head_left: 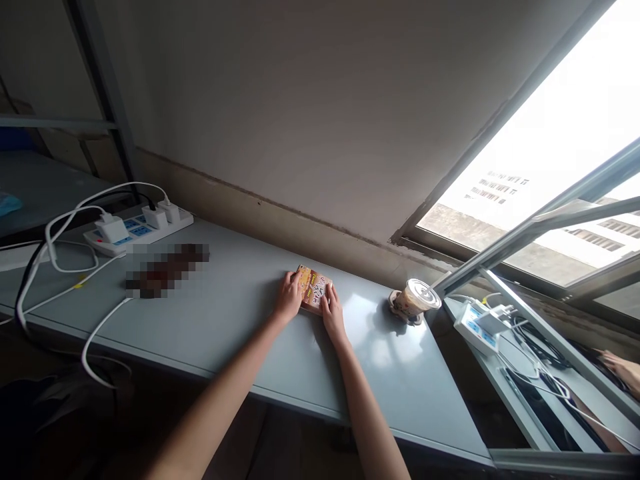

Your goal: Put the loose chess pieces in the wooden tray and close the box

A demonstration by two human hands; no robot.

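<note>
A small printed box (315, 288), yellow and brown on one side and pale with dark lettering on the other, lies on the grey desk (220, 320). My left hand (289, 297) grips its left edge, with the fingers closed along that side. On the opposite edge, my right hand (333, 312) holds the box with fingers curled over the side. Both forearms reach in from below. The palms hide the box's lower corners.
A white power strip (145, 230) with plugs and looping cables occupies the desk's left end, near a pixelated patch. To the right stands a lidded cup (417, 298) in a holder. Beyond the metal rail, another power strip (477, 327) and a person's hand (620, 368) show.
</note>
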